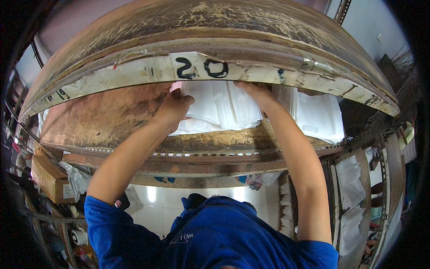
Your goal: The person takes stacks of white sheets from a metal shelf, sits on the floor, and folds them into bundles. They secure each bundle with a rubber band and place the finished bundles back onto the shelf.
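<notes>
White sheet stack (221, 110) on wooden shelf (201, 142), between left hand (177, 107) and right hand (255, 93). Handling judged unfinished: sheets gathered, edges uneven, stack not yet lifted clear. Left: fingers curled at edge, grip cannot be told. Right: fingertips partly hidden, grasp unclear.

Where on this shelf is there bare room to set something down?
The widest bare patch is the shelf board left of the left hand, behind the perforated front edge. A narrow strip lies between that edge and the white sheets. It's crowded from left hand to right hand, and beyond the right forearm, where another white stack sits.
</notes>
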`<state>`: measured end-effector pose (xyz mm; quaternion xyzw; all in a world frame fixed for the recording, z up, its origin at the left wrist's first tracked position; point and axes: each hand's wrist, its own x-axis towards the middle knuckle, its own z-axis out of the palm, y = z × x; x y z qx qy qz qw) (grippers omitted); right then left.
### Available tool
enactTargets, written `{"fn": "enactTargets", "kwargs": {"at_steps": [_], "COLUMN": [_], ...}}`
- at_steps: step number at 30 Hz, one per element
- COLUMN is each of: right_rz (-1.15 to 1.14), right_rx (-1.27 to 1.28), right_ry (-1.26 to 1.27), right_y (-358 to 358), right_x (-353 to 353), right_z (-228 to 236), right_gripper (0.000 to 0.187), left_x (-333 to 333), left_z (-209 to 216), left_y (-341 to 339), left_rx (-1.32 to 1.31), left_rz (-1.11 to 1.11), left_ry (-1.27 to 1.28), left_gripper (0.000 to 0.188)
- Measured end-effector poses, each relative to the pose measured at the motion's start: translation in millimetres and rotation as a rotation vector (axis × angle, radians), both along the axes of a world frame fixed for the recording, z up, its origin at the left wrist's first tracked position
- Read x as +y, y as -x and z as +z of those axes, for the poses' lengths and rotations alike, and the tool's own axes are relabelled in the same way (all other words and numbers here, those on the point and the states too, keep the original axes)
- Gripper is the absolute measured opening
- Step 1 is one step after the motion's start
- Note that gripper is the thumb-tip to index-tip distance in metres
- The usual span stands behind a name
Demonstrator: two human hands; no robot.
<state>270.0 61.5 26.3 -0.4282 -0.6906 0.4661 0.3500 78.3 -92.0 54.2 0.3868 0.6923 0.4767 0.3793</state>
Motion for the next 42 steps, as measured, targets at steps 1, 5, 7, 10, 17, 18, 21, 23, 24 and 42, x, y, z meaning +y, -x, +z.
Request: {"fn": "enactTargets", "kwargs": {"at_steps": [1, 5, 7, 10, 17, 18, 21, 23, 24, 42], "right_rz": [0.009, 0.035, 0.052, 0.061, 0.055, 0.060, 0.051, 0.049, 0.041, 0.231], "right_rx": [-0.035, -0.039, -0.072, -0.134, -0.255, -0.185, -0.281, -0.323, -0.346, -0.107], "right_ry": [-0.020, -0.096, -0.101, -0.120, 0.044, 0.078, 0.184, 0.326, 0.398, 0.372], "right_y": [-1, 4, 10, 6, -5, -9, -13, -12, -14, -1], "right_x": [-4, 24, 23, 34, 10, 7, 8, 3, 2, -11], "right_z": [4, -22, -21, -30, -9, -7, -3, 2, 4, -4], "right_gripper": [0.070, 0.064, 0.064, 0.068, 0.090, 0.093, 0.099, 0.102, 0.103, 0.101], "left_x": [-1, -5, -2, 6, 14, 11, 8, 13, 13, 40], "left_z": [-1, 1, -11, -4, -15, -14, -19, -22, -21, -57], "left_y": [1, 5, 20, 40, 81, 73, 65, 75, 72, 86], "left_rx": [0.030, 0.057, 0.161, 0.349, 0.364, 0.263, 0.112, -0.018, -0.002, -0.243], "left_rz": [-0.016, -0.060, -0.090, -0.247, -0.143, -0.118, -0.069, -0.078, -0.113, -0.134], "left_ry": [0.026, -0.028, 0.016, 0.179, 0.204, 0.209, 0.180, 0.253, 0.274, 0.067], "left_gripper": [0.033, 0.041, 0.045, 0.049, 0.054, 0.054, 0.051, 0.048, 0.061, 0.077]}}
